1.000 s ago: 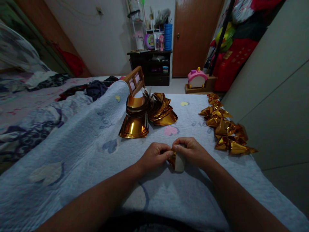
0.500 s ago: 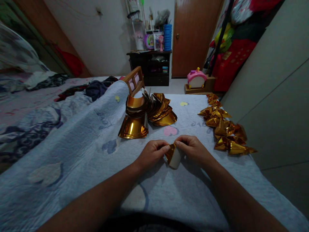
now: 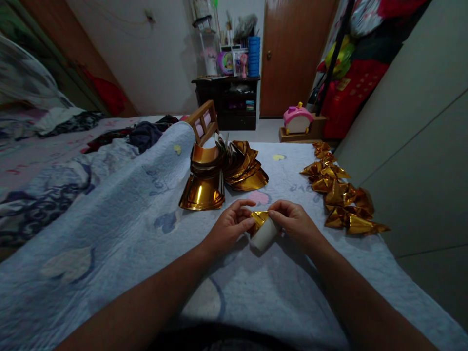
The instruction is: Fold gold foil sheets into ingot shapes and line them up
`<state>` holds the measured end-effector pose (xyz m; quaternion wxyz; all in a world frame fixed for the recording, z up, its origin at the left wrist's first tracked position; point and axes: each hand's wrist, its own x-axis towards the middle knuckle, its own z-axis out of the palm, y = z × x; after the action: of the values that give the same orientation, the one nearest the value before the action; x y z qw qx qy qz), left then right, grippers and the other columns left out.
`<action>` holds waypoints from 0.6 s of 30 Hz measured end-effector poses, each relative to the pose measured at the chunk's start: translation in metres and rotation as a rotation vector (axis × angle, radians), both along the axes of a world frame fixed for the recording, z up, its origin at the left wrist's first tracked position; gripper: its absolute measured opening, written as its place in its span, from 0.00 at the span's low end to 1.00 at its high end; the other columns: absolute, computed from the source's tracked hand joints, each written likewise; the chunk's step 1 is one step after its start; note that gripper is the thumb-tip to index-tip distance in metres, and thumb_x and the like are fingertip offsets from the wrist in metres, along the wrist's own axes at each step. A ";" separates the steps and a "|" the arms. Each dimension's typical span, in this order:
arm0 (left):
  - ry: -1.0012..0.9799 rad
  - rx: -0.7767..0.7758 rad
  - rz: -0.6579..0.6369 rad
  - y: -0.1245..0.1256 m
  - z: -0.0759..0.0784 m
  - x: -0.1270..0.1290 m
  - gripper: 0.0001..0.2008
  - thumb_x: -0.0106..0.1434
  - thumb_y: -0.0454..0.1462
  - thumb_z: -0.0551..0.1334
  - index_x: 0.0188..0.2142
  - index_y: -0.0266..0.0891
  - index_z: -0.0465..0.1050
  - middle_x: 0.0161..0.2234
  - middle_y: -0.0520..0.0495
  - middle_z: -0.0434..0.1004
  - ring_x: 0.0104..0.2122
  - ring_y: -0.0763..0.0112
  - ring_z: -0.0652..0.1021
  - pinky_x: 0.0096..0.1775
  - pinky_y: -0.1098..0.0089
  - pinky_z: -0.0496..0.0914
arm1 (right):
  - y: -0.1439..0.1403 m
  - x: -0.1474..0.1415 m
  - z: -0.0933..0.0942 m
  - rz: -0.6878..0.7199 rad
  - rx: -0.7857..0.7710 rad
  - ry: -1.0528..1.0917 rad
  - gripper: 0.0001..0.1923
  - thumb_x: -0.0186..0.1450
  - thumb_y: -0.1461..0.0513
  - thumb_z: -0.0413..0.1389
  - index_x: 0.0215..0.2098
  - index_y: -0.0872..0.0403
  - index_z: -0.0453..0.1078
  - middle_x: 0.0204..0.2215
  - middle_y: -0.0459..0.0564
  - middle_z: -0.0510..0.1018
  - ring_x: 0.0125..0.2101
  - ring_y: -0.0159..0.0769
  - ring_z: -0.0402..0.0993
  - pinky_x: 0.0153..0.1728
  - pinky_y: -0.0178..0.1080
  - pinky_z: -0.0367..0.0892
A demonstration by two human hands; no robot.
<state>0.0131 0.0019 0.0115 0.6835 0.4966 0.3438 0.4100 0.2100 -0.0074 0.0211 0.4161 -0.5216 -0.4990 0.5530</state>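
My left hand (image 3: pixel 228 225) and my right hand (image 3: pixel 294 223) pinch one piece of gold foil paper (image 3: pixel 262 227) between them, just above the pale blue quilt (image 3: pixel 120 229). The paper is partly folded, gold on top with its white underside curled toward me. Behind my hands stands a fanned stack of flat gold sheets (image 3: pixel 219 175). To the right lies a row of several folded gold pieces (image 3: pixel 341 192).
A wooden frame (image 3: pixel 204 122) pokes up behind the stack. A grey panel wall (image 3: pixel 413 146) runs close along the right edge of the quilt. Rumpled bedding and clothes (image 3: pixel 54 146) lie to the left; a dark shelf unit (image 3: pixel 228 100) and a door stand at the back.
Both hands have lifted slightly and moved away from me with the paper. The paper has turned, so more of its white underside shows, and my left fingers have spread a little.
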 end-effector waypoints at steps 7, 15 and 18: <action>0.295 0.222 0.028 0.004 0.000 -0.001 0.08 0.62 0.37 0.65 0.38 0.36 0.80 0.35 0.46 0.79 0.34 0.69 0.76 0.37 0.70 0.69 | 0.000 -0.003 0.001 -0.001 -0.003 0.009 0.14 0.55 0.54 0.62 0.31 0.53 0.67 0.19 0.39 0.67 0.18 0.27 0.60 0.19 0.32 0.54; 0.456 0.395 0.073 0.010 -0.009 0.000 0.08 0.62 0.34 0.64 0.39 0.38 0.82 0.38 0.45 0.80 0.39 0.65 0.79 0.43 0.66 0.71 | 0.004 0.002 -0.005 0.004 0.056 -0.138 0.10 0.56 0.56 0.59 0.33 0.53 0.68 0.22 0.41 0.69 0.21 0.30 0.63 0.22 0.33 0.56; 0.480 0.417 0.096 0.012 -0.009 0.001 0.09 0.60 0.33 0.64 0.38 0.39 0.82 0.38 0.45 0.81 0.39 0.65 0.79 0.43 0.67 0.71 | 0.005 0.007 -0.010 0.022 0.058 -0.224 0.09 0.56 0.61 0.55 0.36 0.52 0.68 0.19 0.39 0.67 0.20 0.30 0.62 0.22 0.33 0.55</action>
<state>0.0141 0.0138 0.0023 0.4462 0.6918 0.4266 0.3745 0.2173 -0.0027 0.0114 0.3663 -0.5623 -0.5640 0.4812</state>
